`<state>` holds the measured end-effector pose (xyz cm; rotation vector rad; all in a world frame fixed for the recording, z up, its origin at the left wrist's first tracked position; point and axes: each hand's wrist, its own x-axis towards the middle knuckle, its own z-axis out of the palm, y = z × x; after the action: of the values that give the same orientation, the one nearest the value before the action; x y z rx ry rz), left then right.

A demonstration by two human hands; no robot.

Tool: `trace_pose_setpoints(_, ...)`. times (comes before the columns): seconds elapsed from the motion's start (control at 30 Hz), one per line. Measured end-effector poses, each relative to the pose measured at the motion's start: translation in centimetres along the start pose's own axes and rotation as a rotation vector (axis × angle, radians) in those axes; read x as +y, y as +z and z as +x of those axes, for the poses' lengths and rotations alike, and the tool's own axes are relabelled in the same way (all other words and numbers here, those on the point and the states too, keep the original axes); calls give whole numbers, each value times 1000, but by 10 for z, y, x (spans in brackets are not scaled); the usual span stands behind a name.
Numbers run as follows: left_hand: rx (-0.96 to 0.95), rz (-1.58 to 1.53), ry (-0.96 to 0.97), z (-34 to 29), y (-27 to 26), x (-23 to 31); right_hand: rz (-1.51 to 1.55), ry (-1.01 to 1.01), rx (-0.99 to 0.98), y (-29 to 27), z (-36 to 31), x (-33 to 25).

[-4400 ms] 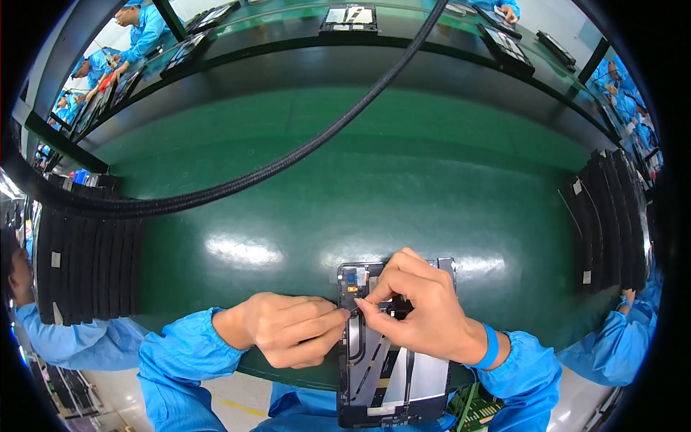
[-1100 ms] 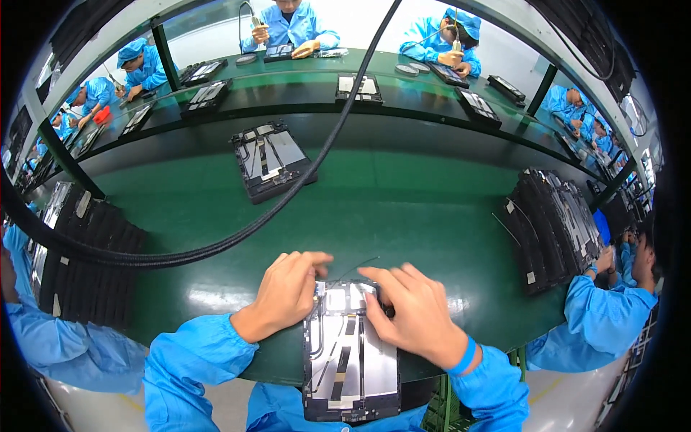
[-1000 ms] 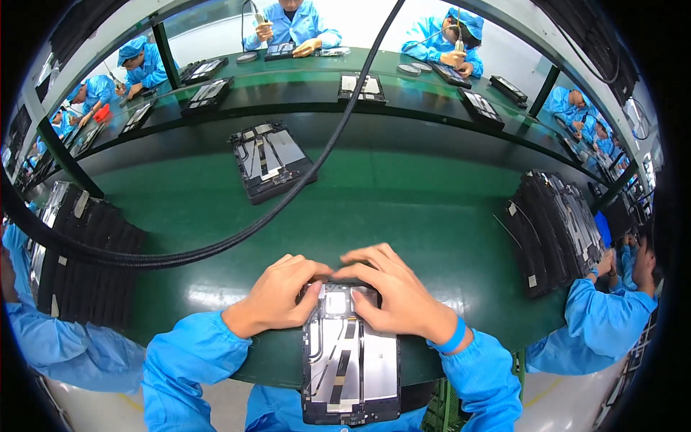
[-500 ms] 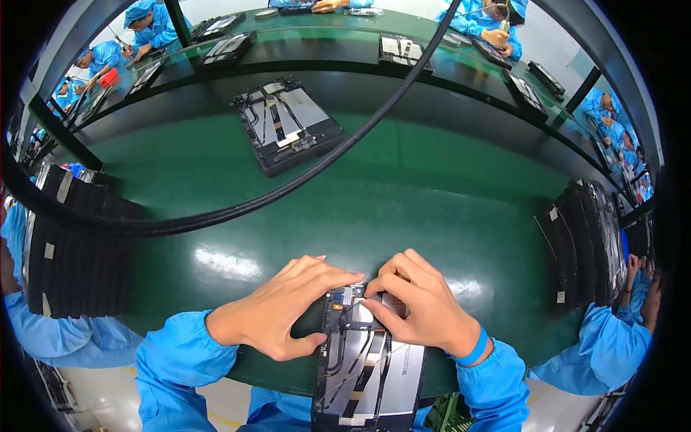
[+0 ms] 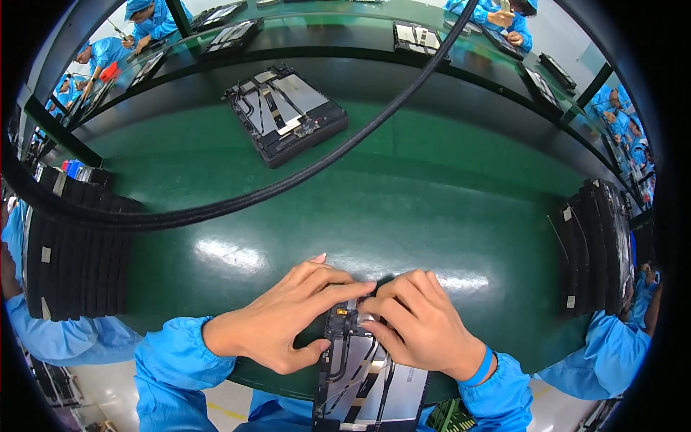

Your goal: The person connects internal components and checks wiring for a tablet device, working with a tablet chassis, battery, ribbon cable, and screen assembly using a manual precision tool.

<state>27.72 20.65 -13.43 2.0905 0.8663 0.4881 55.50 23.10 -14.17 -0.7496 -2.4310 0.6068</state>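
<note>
An opened tablet (image 5: 407, 392), with silver panels, black cables and a dark frame, lies at the table's near edge and reaches past it toward me. My left hand (image 5: 288, 317) is spread around its far left corner: the thumb rests at the left edge, the index fingertip at the far end. No closed grip shows there. My right hand (image 5: 425, 324) bends over the tablet's far right part, thumb and fingers drawn together in a pinch. Whatever lies between those fingertips is hidden. A small orange component (image 5: 341, 312) shows between the hands.
Another opened tablet (image 5: 288, 119) lies farther back on the green table (image 5: 345, 209). A thick black cable (image 5: 288, 189) arches across the view. Stacks of black trays (image 5: 79, 252) and dark units (image 5: 594, 245) flank me. Beyond a raised shelf, people in blue work; a green circuit board (image 5: 450, 416) shows below.
My right hand has shifted slightly down and right, its fingers curling closer over the tablet's far end. The left index fingertip has moved slightly right. The view has shifted a little.
</note>
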Motion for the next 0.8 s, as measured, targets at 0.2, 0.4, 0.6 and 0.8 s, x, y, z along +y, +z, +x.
trace_pose_setpoints(0.2, 33, 26, -17, 1, 7, 3, -13, 68, -3, -5, 4, -5)
trace_pose_setpoints(0.4, 74, -19, 13, 3, 11, -1, -32, 47, -72, -8, 0, -1)
trace_pose_setpoints(0.6, 90, -25, 28, 2, 14, -3, 197, 60, -135, -15, -3, 1)
trace_pose_setpoints(0.8, 89, -31, 16, 0, 14, -1, 281, 111, -84, -16, -4, 2)
